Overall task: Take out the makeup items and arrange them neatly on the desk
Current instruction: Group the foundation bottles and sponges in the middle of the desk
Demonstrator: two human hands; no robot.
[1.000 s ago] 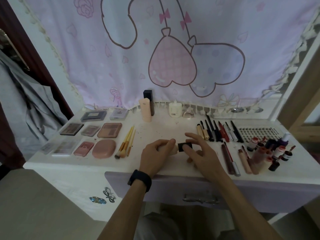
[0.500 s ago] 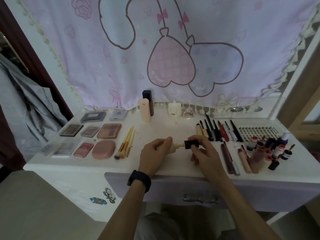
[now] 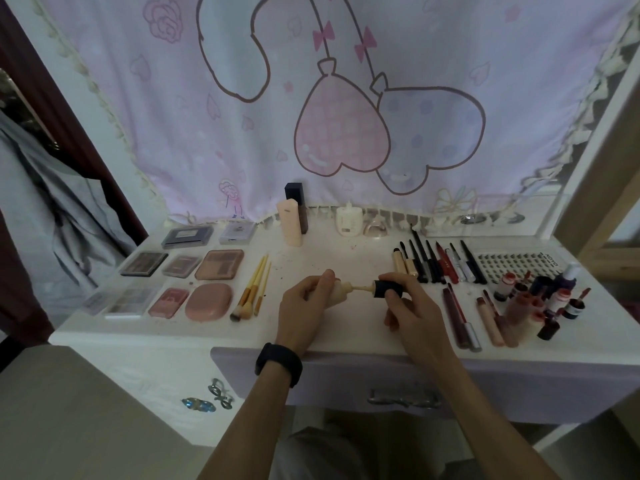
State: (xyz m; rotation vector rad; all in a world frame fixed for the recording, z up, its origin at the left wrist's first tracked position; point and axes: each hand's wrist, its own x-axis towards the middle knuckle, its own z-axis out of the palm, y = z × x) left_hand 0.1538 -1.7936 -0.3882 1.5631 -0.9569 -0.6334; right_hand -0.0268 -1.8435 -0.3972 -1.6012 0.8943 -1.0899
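A person seated at a white worktop (image 3: pixel 346 336) works both bare hands over its front edge, above a lilac drawer front (image 3: pixel 329 375) whose metal handle (image 3: pixel 403 398) sits below the right forearm. A black wristband (image 3: pixel 278 363) circles the left wrist. The left hand (image 3: pixel 304 306) has its grip wrapped round a cream bottle (image 3: pixel 341 291), held on its side over the middle of the worktop. The right hand (image 3: pixel 408 310) pinches the bottle's dark cap (image 3: pixel 388 288), which stands clear of the neck so that a pale applicator stem (image 3: pixel 362 289) shows between the two.

Just left of the hands lie three gold-handled brushes (image 3: pixel 252 289). Further left, pink compacts (image 3: pixel 209 301) and eyeshadow palettes (image 3: pixel 218 265) sit in tidy rows. To the right, lip tubes (image 3: pixel 460 317) lie side by side and small red and dark bottles (image 3: pixel 547 299) cluster near the right edge. Beyond them, a row of pencils and wands (image 3: pixel 436 263) lies next to a tray of false lashes (image 3: pixel 512 263). At the back a cream tube (image 3: pixel 291 225) and a black tube (image 3: pixel 297 206) stand upright before a pink curtain (image 3: pixel 311 98) printed with heart balloons.

The job looks close to done: nearly everything in view is already sorted by kind. The bottle in hand appears to be what is left, wanting its cap back on and a place of its own, perhaps with the upright tubes. Whether the drawer holds more cannot be seen.
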